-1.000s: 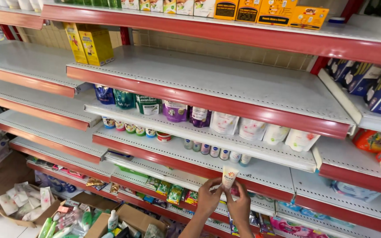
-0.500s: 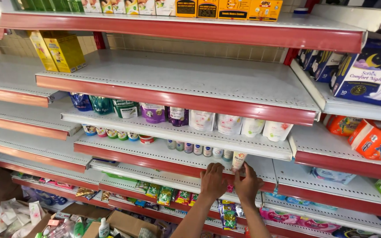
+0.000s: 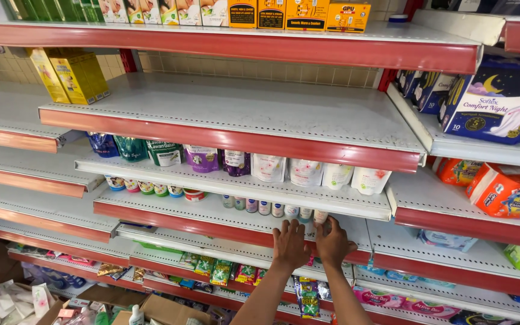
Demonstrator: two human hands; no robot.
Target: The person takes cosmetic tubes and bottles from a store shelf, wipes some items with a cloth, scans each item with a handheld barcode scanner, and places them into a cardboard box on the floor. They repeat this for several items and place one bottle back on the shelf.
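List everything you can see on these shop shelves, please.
small bottles: a row, white and pale, third shelf, by the hands
small tubs: several, mixed colours, left on that shelf
pouches: about ten, blue, green, purple, white, second shelf
yellow boxes: a few, upper left shelf
boxes: a row, green and orange, top shelf
packs: several, blue and orange, right-hand shelves
sachets: many, green and pink, lower shelves
cardboard boxes: some, brown, floor
left hand: on third shelf edge
right hand: around a small bottle

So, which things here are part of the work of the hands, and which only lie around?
In hand:
- left hand and right hand at the red shelf edge
- small bottle by the right hand
- row of small bottles

Just around:
- yellow boxes
- white pouches
- orange packs
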